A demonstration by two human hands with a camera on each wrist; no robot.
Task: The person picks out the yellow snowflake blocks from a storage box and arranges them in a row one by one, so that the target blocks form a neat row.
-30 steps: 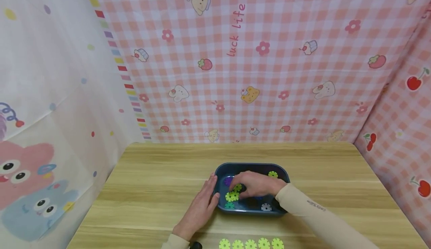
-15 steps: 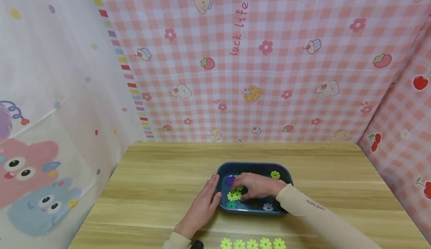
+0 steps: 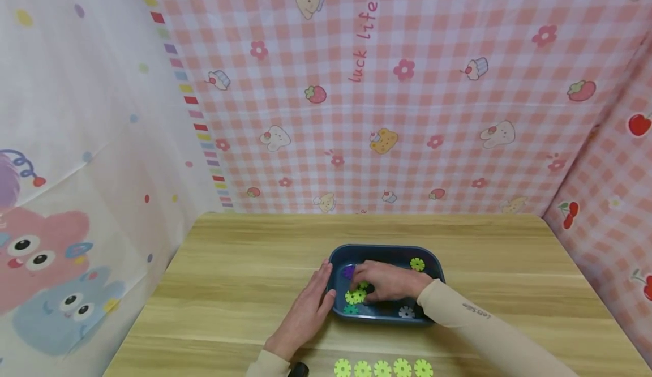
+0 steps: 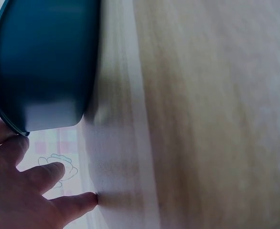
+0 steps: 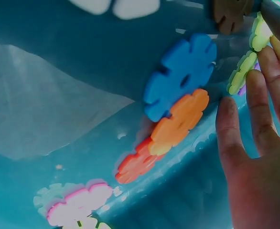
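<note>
A dark blue plastic bin (image 3: pixel 387 321) with toy snowflake discs in it stands on the table. My left hand (image 3: pixel 305 312) rests against its left end, fingers extended; the left wrist view shows the fingertips by the rim. My right hand (image 3: pixel 389 281) reaches down into the bin. In the right wrist view its thumb and forefinger pinch a yellow-green snowflake disc (image 5: pixel 261 32); the other fingers are fairly straight. More yellow-green discs (image 3: pixel 351 297) lie beneath the fingertips, beside a purple disc (image 3: pixel 348 272) and a green one (image 3: pixel 350 309). The palm hides part of the bin from above.
Several yellow-green discs (image 3: pixel 382 369) lie in a row at the table's near edge. Also in the bin are a grey disc (image 3: pixel 406 312), a blue disc (image 5: pixel 180 76) and an orange disc (image 5: pixel 180 121). Patterned cloth (image 3: pixel 402 105) hangs behind the wooden table (image 3: pixel 244 258).
The head view has shifted slightly, so the scene sits a little further right. Both hands keep nearly the same places at the bin; the right fingers have moved only slightly among the discs.
</note>
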